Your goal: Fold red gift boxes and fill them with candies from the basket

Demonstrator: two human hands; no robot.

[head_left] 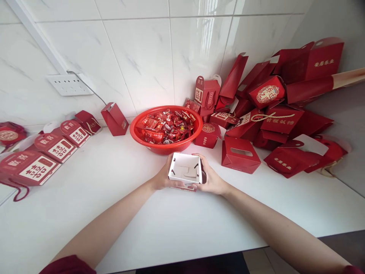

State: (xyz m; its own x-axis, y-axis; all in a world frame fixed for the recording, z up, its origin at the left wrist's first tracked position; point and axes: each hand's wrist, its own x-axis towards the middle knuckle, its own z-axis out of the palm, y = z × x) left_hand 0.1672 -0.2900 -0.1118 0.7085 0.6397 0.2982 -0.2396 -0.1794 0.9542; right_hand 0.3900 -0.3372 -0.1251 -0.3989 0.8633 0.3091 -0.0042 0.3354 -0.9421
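Observation:
A small box (185, 169) with a white inside and red printing on its outer front stands with its top open. Nothing but folded bottom flaps and dark cord ends shows inside it. My left hand (164, 176) is closed round its left side, thumb at the front. On the right side my right hand (210, 178) grips it in the same way. Just behind the box sits a round red basket (166, 149) full of red-wrapped sweets (168, 127).
A heap of red gift boxes (273, 121) fills the back right of the white table (137, 232). Several red boxes (40, 167) line the left side, and one box (114, 118) stands left of the basket. A tiled wall with a socket strip (70, 85) rises behind.

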